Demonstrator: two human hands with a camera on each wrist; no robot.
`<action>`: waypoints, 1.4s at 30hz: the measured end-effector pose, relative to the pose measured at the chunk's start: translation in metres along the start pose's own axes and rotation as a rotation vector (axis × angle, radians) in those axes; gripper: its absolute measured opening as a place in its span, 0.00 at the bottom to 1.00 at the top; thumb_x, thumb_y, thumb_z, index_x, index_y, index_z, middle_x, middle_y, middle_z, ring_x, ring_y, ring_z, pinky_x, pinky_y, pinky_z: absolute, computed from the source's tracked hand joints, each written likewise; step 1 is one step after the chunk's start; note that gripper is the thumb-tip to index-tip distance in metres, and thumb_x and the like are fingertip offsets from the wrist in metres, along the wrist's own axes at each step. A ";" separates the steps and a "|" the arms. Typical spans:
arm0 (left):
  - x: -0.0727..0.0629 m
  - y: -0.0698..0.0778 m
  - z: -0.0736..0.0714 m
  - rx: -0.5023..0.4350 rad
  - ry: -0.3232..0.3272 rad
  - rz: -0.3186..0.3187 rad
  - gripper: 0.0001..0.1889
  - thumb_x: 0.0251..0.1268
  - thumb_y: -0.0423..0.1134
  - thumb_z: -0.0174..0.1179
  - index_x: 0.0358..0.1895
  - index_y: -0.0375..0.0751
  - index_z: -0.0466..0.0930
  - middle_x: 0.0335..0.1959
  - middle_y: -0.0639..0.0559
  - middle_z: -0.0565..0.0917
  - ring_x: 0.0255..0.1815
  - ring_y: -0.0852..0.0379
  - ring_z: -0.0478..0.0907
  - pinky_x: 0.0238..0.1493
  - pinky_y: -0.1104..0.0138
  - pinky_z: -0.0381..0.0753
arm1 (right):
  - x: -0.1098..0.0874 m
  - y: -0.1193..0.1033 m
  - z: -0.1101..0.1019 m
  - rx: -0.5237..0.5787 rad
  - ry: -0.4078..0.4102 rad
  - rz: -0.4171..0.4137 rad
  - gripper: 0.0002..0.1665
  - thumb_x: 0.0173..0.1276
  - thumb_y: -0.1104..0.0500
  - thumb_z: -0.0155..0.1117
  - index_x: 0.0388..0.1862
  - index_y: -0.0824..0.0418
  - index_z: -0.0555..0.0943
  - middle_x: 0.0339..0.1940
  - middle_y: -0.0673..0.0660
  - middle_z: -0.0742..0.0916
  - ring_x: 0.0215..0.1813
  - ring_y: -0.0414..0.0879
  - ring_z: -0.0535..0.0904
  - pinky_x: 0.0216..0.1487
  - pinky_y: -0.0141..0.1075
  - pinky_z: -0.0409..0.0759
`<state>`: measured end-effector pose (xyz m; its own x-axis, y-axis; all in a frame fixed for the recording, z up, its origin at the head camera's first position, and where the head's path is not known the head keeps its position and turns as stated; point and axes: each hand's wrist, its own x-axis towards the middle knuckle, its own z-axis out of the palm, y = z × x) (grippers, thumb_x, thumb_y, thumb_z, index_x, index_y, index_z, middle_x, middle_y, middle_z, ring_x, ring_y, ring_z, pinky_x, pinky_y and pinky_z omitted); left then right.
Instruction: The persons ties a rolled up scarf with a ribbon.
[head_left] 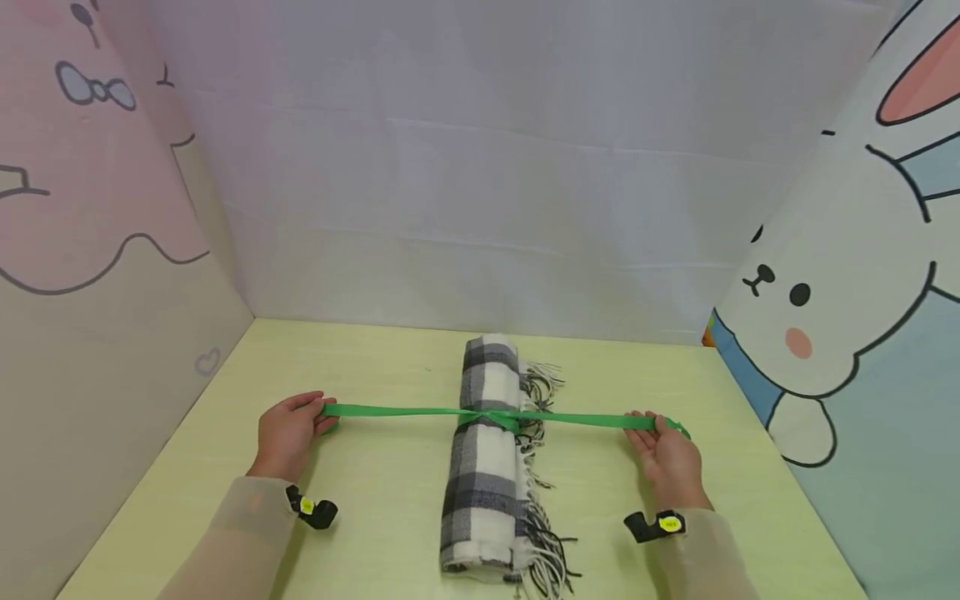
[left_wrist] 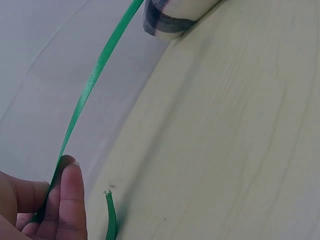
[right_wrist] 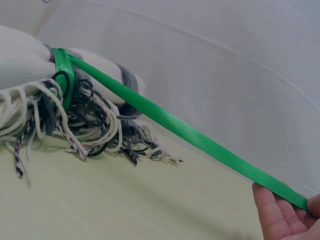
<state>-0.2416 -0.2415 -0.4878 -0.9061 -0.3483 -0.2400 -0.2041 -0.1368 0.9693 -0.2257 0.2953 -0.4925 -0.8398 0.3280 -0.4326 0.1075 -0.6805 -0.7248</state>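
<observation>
A rolled plaid scarf (head_left: 480,475) in white, grey and black lies lengthwise on the table, its fringe (head_left: 543,533) spilling out along the right side. Around its middle runs a green ribbon (head_left: 405,411), crossed on top, with both ends drawn out sideways. My left hand (head_left: 288,429) pinches the left end between thumb and fingers; a short cut tail (left_wrist: 111,215) hangs below it in the left wrist view. On the other side my right hand (head_left: 667,458) pinches the right end. Both stretches look taut, and the right wrist view shows the band (right_wrist: 65,75) pressing into the scarf.
The pale yellow table (head_left: 390,517) carries the scarf. A white sheet (head_left: 480,208) stands behind it. Cartoon-printed panels, pink on the left (head_left: 97,183) and blue with a rabbit on the right (head_left: 862,333), flank the table.
</observation>
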 end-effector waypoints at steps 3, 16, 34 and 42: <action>0.002 -0.003 -0.005 0.005 0.012 -0.016 0.21 0.79 0.28 0.54 0.69 0.23 0.70 0.50 0.41 0.85 0.39 0.63 0.88 0.48 0.66 0.85 | 0.001 -0.001 -0.002 -0.001 0.014 -0.003 0.21 0.87 0.56 0.39 0.67 0.68 0.67 0.38 0.57 0.88 0.54 0.46 0.87 0.55 0.41 0.83; 0.003 -0.004 -0.017 0.002 0.074 -0.076 0.20 0.80 0.29 0.54 0.69 0.26 0.72 0.42 0.49 0.87 0.38 0.62 0.88 0.47 0.66 0.86 | 0.003 -0.014 -0.009 0.031 0.081 0.012 0.21 0.86 0.56 0.41 0.68 0.67 0.67 0.39 0.59 0.87 0.57 0.48 0.86 0.54 0.40 0.84; 0.001 -0.010 -0.019 0.042 0.060 -0.073 0.19 0.77 0.29 0.57 0.66 0.25 0.73 0.44 0.46 0.86 0.38 0.60 0.87 0.45 0.65 0.87 | 0.001 -0.012 -0.026 0.007 0.071 -0.059 0.18 0.85 0.60 0.48 0.66 0.69 0.70 0.37 0.57 0.90 0.48 0.46 0.89 0.48 0.39 0.86; -0.006 -0.001 -0.029 0.265 0.114 -0.006 0.18 0.75 0.36 0.62 0.63 0.31 0.79 0.50 0.42 0.82 0.33 0.61 0.84 0.38 0.70 0.86 | 0.004 -0.023 -0.041 -0.362 -0.096 0.003 0.31 0.85 0.61 0.48 0.81 0.69 0.57 0.38 0.47 0.89 0.45 0.38 0.88 0.58 0.37 0.82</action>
<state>-0.2251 -0.2658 -0.4885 -0.8600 -0.4526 -0.2358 -0.3131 0.1030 0.9441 -0.2095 0.3388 -0.4995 -0.8833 0.2518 -0.3955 0.2770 -0.4003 -0.8735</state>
